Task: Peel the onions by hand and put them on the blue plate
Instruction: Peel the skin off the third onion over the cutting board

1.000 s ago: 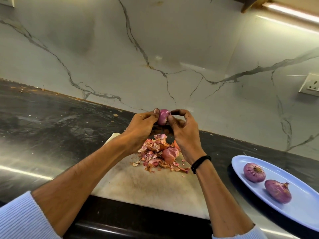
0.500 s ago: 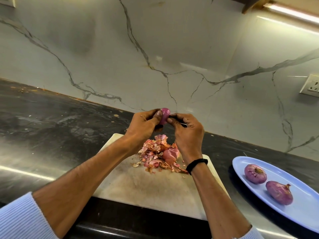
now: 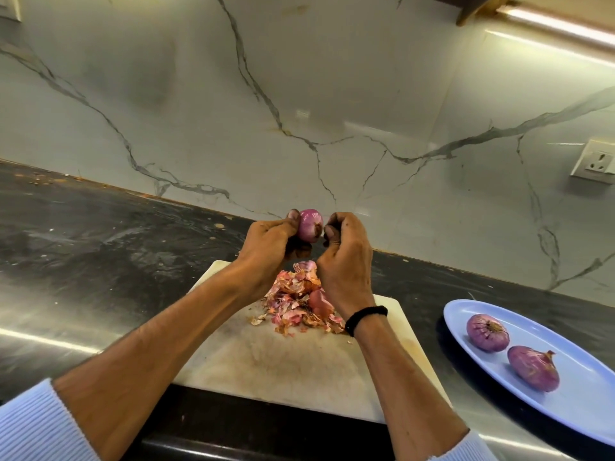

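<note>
Here, left hand (image 3: 266, 247) tight around a purple onion (image 3: 310, 225), right hand (image 3: 346, 257) curled, pinching its side.

The left hand (image 3: 266, 247) grips a small purple onion (image 3: 309, 225) above the cutting board (image 3: 266, 367); the right hand (image 3: 346, 261) pinches its side. Peels (image 3: 294, 306) lie piled on the board. Toward the right end of the counter (image 3: 100, 247), a blue plate (image 3: 582, 407) carries two onions (image 3: 487, 332).
</note>
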The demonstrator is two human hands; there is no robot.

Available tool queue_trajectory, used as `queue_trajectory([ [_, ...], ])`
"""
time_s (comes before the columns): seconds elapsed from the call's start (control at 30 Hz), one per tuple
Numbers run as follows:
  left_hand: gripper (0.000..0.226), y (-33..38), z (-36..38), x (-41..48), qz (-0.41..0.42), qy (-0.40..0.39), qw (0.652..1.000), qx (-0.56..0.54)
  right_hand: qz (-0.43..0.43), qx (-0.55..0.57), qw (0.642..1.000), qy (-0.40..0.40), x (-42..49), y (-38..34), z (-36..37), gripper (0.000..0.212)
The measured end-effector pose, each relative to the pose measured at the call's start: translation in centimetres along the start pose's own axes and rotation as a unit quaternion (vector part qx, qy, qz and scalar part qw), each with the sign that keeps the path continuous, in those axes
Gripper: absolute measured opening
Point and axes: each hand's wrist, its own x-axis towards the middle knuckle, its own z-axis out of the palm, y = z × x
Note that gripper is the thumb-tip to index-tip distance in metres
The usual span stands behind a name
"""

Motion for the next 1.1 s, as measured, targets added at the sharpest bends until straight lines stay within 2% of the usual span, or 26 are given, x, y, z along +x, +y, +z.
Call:
queue_trajectory([
  [0.1, 0.024, 0.6, 0.0, 0.0, -0.036, 0.014, 0.997, -0.062, 0.045, 0.026, 0.998, 0.024, 0.3, 0.3, -0.5, 0.02],
  [0.2, 0.02, 0.6, -0.1, 0.1, -0.051, 0.022, 0.996, -0.069, 0.066, 0.013, 0.998, 0.019, 0.6, 0.7, -0.7, 0.031],
  [0.4, 0.023, 0.6, -0.3, 0.3, -0.056, 0.033, 0.997, -0.051, 0.045, 0.025, 0.996, -0.073, 0.5, 0.4, -0.8, 0.055],
  [0.5, 0.033, 0.5, -0.4, 0.4, -0.057, 0.039, 0.998, -0.015, 0.028, 0.02, 0.99, -0.135, 0.5, 0.5, -0.5, 0.073],
  [0.67, 0.048, -0.1, -1.3, 1.0, -0.036, 0.028, 0.996, 0.071, 0.031, 0.003, 0.986, -0.165, 0.3, 0.8, -0.2, 0.066],
  [0.87, 0.054, -1.1, -1.8, 1.2, 0.068, 0.013, 0.966, 0.248, 0.092, 0.003, 0.992, -0.089, 0.0, 0.9, -1.0, 0.059],
  [1.0, 0.063, -1.6, -1.7, 0.6, 0.141, 0.017, 0.921, 0.361, 0.17, 0.006, 0.985, 0.011, 0.0, 1.6, -3.6, 0.061],
  [1.1, 0.058, -1.6, -0.8, -0.5, 0.187, 0.019, 0.891, 0.413, 0.225, -0.013, 0.972, 0.066, -1.1, 2.7, -6.3, 0.058],
])
